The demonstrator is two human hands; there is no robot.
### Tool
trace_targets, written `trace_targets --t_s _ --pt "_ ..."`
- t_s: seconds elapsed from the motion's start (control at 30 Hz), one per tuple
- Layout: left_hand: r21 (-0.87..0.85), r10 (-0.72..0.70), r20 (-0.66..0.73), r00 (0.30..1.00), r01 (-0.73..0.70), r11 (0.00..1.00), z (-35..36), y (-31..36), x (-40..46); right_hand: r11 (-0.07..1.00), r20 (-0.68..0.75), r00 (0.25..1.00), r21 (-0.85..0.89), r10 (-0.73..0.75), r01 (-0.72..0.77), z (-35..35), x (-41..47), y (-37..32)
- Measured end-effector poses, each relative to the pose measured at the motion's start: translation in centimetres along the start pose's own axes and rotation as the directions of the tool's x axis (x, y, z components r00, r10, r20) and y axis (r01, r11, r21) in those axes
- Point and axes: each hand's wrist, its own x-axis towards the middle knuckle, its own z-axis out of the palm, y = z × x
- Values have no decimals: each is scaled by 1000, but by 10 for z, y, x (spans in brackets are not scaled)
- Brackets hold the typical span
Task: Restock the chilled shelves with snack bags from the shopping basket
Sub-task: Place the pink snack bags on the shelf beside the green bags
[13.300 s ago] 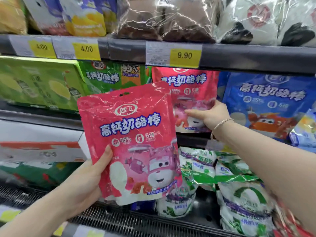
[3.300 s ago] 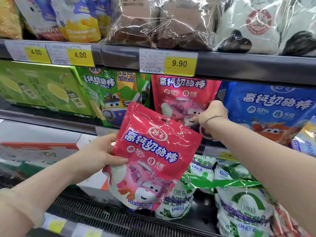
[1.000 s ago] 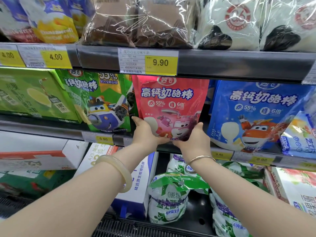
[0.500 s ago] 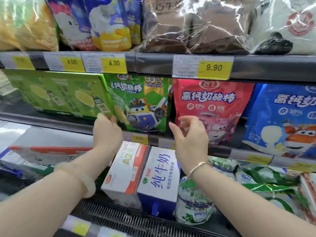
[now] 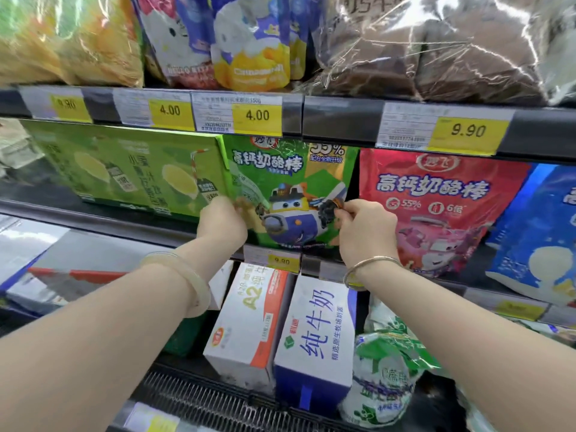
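Note:
A green snack bag (image 5: 291, 182) with a cartoon plane stands upright on the middle shelf (image 5: 93, 218). My left hand (image 5: 222, 225) pinches its lower left edge. My right hand (image 5: 364, 229) pinches its lower right edge. A red snack bag (image 5: 436, 198) of the same kind stands just right of it, apart from both hands. Further right stands a blue snack bag (image 5: 542, 232), cut off by the frame edge. The shopping basket is out of view.
A green drink carton (image 5: 131, 169) sits left of the green bag. Above, the top shelf rail (image 5: 343, 116) carries yellow price tags under more bags. Below stand two milk boxes (image 5: 280, 325) and green-white pouches (image 5: 386, 369) on a black grille.
Both hands left the red bag, which stays on the shelf, and shifted left. They now grip the green bag's lower edges. The view has also turned left.

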Motion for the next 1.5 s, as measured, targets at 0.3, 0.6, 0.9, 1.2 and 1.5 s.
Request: trace_targets --t_s 0.3,0.6,0.9,1.2,1.5 --pt "-44 27 -194 981 -36 998 2 -4 12 996 26 1000 -91 -15 17 3 7 2" --pt "-319 -179 -235 955 98 943 11 -12 -7 931 36 999 361 39 -50 -12 -12 20" --pt "-259 525 -100 845 -532 806 56 41 -83 951 -394 896 295 207 -89 -88 -19 117" --pt "-487 307 -100 946 -316 814 76 105 -79 904 -257 945 420 203 -80 -104 5 117" --pt "-548 280 -41 959 -256 796 80 110 -67 905 -140 976 416 165 -93 -106 22 117"
